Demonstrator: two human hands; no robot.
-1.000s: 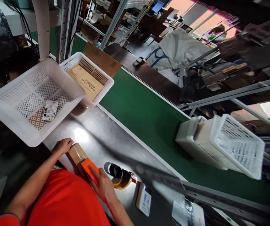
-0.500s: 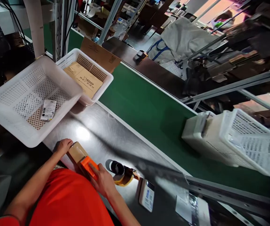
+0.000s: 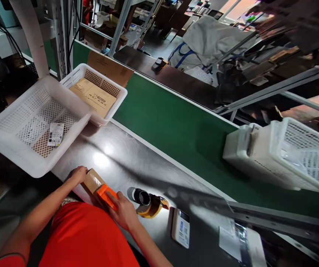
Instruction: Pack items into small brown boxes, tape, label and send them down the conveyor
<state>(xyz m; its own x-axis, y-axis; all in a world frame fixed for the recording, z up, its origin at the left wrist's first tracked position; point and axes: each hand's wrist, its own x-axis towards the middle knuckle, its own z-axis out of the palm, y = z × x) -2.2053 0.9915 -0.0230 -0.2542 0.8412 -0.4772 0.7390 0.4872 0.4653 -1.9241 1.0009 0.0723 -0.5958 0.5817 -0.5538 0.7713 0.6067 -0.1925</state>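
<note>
A narrow brown cardboard box (image 3: 93,179) lies at the near edge of the metal table, close against the red shirt. My left hand (image 3: 79,174) is closed around its far left end. In my right hand (image 3: 123,211) is an orange tool (image 3: 106,196) that looks like a tape dispenser, pressed down on top of the box. Between the tool and my left hand, the box top has a shiny strip like clear tape. Just right of my right hand are a black cylinder (image 3: 142,196) and a yellow curved holder (image 3: 150,211).
A white perforated basket (image 3: 31,163) holding a label (image 3: 55,134) overlaps another basket (image 3: 120,94) with flat brown cartons (image 3: 95,96). Beyond the table runs a green conveyor (image 3: 162,118), with white baskets (image 3: 262,159) on it. A phone-like device (image 3: 180,228) and plastic-wrapped packages (image 3: 241,241) lie right.
The view has shifted slightly. My hands keep their hold on the box and the orange tool, whose place on the box looks nearly the same.
</note>
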